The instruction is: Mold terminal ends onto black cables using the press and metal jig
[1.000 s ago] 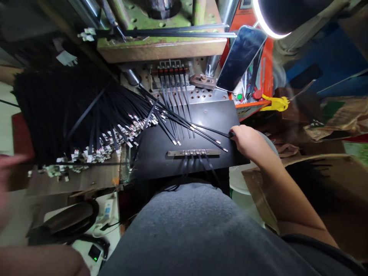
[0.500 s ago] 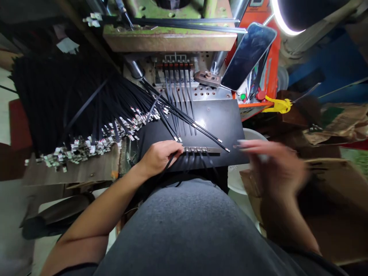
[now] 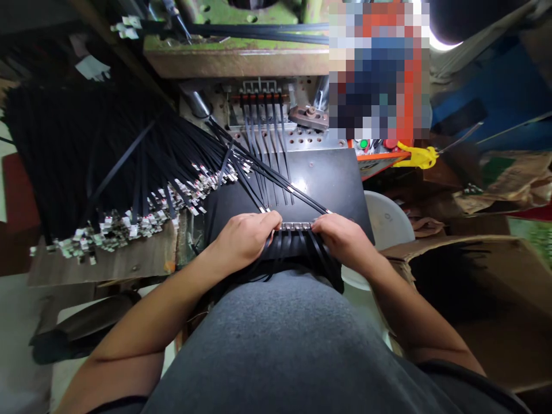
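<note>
From the head view, the person's left hand point(image 3: 245, 240) and right hand point(image 3: 342, 241) sit either side of a short steel clamp bar point(image 3: 295, 226) at the near edge of a black plate point(image 3: 332, 178). Both hands are curled down over the flat black strips point(image 3: 321, 261) that run out from under the bar towards the person's grey shirt point(image 3: 276, 345). The hands are clearly not open, but from here I can't tell whether they grip the strips or only press on them. The step in hand looks like seating these strips at the bar, and that seems to call for keeping them evenly lined up. More metal-tipped strips cross the plate diagonally, and a row lies in a fixture point(image 3: 263, 123) below a green press point(image 3: 233, 60). A large fan of strips point(image 3: 99, 161) rests on a wooden board point(image 3: 107, 270) to the left. A pixelated patch hides the upper right.
</note>
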Demonstrator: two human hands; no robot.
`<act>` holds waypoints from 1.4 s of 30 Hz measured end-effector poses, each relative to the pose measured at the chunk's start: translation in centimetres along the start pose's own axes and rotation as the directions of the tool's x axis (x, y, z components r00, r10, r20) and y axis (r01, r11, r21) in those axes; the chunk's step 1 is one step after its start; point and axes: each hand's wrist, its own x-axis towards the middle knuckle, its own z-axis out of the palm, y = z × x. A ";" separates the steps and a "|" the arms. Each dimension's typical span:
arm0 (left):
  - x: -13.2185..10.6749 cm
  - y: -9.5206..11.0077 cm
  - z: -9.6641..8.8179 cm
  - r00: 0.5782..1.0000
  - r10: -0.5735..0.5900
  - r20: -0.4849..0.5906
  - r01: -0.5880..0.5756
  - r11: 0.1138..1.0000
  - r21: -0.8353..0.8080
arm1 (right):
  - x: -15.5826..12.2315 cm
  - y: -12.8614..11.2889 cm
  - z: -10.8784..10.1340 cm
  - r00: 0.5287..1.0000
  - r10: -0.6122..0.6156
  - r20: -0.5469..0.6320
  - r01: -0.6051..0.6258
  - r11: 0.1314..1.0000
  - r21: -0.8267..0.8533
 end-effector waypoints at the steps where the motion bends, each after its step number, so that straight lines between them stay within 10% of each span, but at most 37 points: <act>1: 0.0 0.0 0.0 1.000 -0.011 0.007 0.011 1.000 -0.008 | 0.4 0.6 -0.7 1.000 -0.009 0.022 0.008 1.000 0.028; 6: 0.3 0.8 0.7 0.998 -0.061 0.009 0.061 0.998 0.022 | 5.3 2.7 -2.9 0.995 0.090 -0.047 -0.092 0.995 -0.049; 11: -1.4 0.6 -0.7 0.990 -0.141 -0.006 0.141 0.987 0.072 | 13.0 1.2 -0.5 0.990 0.130 0.046 -0.118 0.973 -0.198; 16: -6.2 -3.0 -1.0 0.789 -0.540 -0.293 0.597 0.786 0.162 | 16.9 0.6 -0.1 0.946 0.256 0.199 -0.207 0.949 -0.238; 22: -6.9 -3.4 0.0 0.730 -0.649 -0.213 0.628 0.760 -0.168 | 15.7 0.7 -2.7 0.921 0.302 0.245 -0.296 0.953 -0.060; 27: -2.0 -2.5 -1.7 0.689 -0.651 -0.319 0.383 0.700 -0.603 | 10.6 0.6 -4.5 0.957 0.261 0.123 -0.257 0.965 -0.053; 31: 2.1 -4.3 -1.2 0.778 -0.590 -0.216 0.397 0.728 -0.558 | 5.7 2.1 -4.6 0.949 0.292 0.119 -0.276 0.952 -0.133; 36: 2.1 -4.8 -0.7 0.920 -0.385 -0.066 0.379 0.921 -0.093 | 0.0 4.9 -3.8 0.952 0.307 0.018 -0.300 0.938 -0.174; 42: 2.4 -5.1 0.1 0.993 -0.094 0.077 0.089 0.994 0.070 | 2.3 3.7 -2.5 0.954 0.293 0.068 -0.276 0.942 -0.190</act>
